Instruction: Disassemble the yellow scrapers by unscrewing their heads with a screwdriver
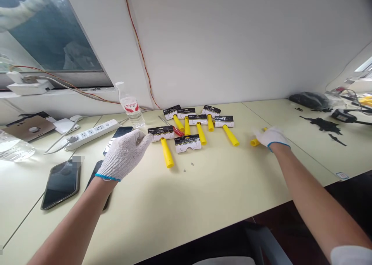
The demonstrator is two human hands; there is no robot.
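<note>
My left hand (pixel 124 152), in a white knit glove with a blue cuff, hovers over the table with fingers loosely bent and thumb apart. Its thumb tip is beside the black-and-white card (pixel 161 134) at the top of a yellow handle (pixel 167 154); whether they touch is unclear. Off to the right, my gloved right hand (pixel 273 137) grips another yellow handle (pixel 255 142), partly hidden under the fingers. Between the hands lie several yellow handles with cards (pixel 224 121), a loose card (pixel 188 143), a red-handled screwdriver (pixel 178 131) and two tiny metal pieces (pixel 192 164).
A water bottle (pixel 132 108), a white power strip (pixel 93 134) and phones (pixel 61 183) are on the left. Black scraps (pixel 322 124) and a black bag (pixel 309 100) lie on the right. A wall (pixel 217 44) rises behind the table (pixel 174 210).
</note>
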